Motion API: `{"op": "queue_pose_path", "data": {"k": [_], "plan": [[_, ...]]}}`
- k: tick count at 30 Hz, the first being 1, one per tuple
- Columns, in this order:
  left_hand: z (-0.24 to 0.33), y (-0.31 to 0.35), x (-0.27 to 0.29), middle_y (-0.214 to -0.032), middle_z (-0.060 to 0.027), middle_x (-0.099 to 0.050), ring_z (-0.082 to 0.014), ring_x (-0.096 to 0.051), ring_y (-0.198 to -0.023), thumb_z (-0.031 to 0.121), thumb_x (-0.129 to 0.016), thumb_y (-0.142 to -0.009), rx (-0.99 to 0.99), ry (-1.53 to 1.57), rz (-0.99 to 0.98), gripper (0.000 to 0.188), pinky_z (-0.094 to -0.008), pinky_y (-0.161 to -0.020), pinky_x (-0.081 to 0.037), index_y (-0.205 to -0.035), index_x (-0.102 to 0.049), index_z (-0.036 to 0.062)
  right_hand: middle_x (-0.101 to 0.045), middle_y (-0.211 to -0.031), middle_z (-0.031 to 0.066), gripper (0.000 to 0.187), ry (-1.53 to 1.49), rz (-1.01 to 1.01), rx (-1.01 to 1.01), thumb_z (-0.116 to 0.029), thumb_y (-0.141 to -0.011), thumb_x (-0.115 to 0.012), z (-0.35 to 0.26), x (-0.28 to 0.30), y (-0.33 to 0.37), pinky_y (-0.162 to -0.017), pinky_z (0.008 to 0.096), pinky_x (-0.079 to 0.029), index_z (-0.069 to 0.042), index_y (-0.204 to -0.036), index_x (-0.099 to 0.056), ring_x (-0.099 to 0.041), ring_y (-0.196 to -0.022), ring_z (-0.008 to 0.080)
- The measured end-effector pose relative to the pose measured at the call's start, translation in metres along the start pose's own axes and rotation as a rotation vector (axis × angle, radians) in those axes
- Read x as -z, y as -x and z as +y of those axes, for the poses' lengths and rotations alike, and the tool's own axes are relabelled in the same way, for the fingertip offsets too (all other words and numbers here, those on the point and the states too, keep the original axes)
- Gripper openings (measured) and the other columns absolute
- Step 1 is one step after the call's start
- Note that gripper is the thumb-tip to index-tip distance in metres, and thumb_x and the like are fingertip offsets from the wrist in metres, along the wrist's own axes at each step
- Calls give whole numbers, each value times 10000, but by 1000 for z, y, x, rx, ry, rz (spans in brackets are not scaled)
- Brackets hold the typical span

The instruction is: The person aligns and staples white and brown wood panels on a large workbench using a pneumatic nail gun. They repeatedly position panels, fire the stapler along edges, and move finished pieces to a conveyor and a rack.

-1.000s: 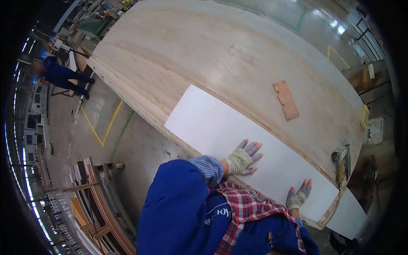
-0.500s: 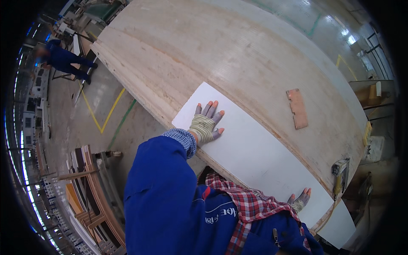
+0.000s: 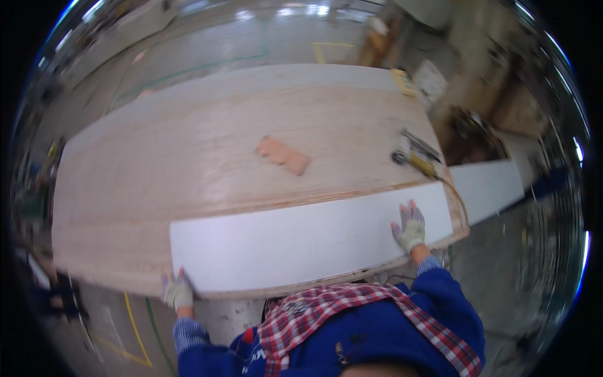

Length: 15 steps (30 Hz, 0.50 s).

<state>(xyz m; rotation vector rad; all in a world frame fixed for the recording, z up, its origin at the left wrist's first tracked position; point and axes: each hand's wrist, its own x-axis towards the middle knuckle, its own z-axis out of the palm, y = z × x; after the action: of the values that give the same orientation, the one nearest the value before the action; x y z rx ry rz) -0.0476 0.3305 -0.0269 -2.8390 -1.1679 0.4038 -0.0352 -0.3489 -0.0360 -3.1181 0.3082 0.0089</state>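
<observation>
Wide wooden tabletop (image 3: 188, 169) fills the view, pale grain running across it. Along its near edge lies a long white board (image 3: 301, 242), flat. My right hand (image 3: 409, 227) presses flat on the board's right end, fingers spread. My left hand (image 3: 177, 292) grips the board's near left corner, fingers curled at the edge. Farther back, a small brown block (image 3: 282, 155) and a yellow-handled tool (image 3: 418, 157) rest apart.

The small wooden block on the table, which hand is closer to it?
Right. The right hand lies flat on the white panel, below-right of the wooden block; the left hand grips the panel's far-left corner.
</observation>
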Motion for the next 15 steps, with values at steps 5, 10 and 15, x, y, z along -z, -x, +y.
{"op": "queue_pose_path", "data": {"k": [5, 10, 15], "plan": [[8, 8, -3, -1312, -232, -508, -359, -553, -1139, 703, -295, -869, 36, -89, -146, 877, -484, -1057, -275, -1409, -340, 14, -308, -1448, 234, 775, -30, 31, -884, -533, -818, -541, 118, 15, -12, -1100, 466, -239, -18, -1373, -376, -299, -1338, 375], [5, -10, -21, -1308, -278, -493, -405, -534, -1148, 758, -352, -814, 79, 82, -69, 991, -450, -1034, -334, -1437, -270, -9, -453, -1347, 255, 846, -106, -296, -879, -612, -814, -506, 180, 21, -15, -1049, 418, -354, 31, -1352, -396, -442, -1252, 379], [-13, -18, -32, -1293, -285, -501, -429, -514, -1159, 766, -437, -774, 15, 151, -69, 1016, -445, -984, -397, -1407, -328, -22, -496, -1307, 256, 844, -117, -307, -966, -636, -808, -493, 187, 35, -22, -1026, 423, -391, 13, -1342, -422, -483, -1216, 384]]}}
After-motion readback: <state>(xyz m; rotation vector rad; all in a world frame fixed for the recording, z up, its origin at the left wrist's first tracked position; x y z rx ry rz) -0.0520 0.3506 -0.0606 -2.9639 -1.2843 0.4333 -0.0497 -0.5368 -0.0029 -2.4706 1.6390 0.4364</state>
